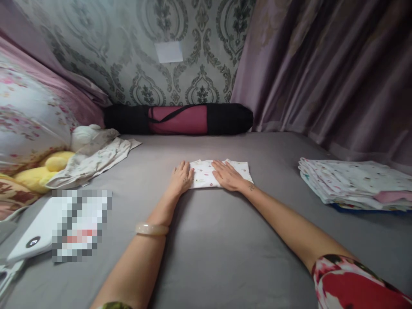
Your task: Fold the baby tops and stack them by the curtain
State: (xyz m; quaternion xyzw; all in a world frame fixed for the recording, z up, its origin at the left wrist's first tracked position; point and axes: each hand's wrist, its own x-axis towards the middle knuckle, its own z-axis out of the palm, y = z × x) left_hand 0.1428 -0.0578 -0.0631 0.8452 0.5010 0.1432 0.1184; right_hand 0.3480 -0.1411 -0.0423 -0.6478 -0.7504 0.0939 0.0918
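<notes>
A small folded white cloth (203, 175) with a sparse coloured print lies flat on the grey bed sheet (222, 244). My left hand (182, 177) rests at its left edge, palm down and fingers stretched forward. On top of the cloth, right of its middle, my right hand (227, 174) lies flat with its fingers extended. Neither hand grips the cloth; both press or rest on it. Parts of the cloth are hidden under my hands. A pale bangle (152, 229) circles my left forearm.
At the right sits a stack of folded printed cloths (354, 182). A black and maroon rolled bag (178, 119) lies along the wall. On the left are a crumpled printed cloth (96, 161), a yellow plush toy (38, 176) and a white device (41, 234).
</notes>
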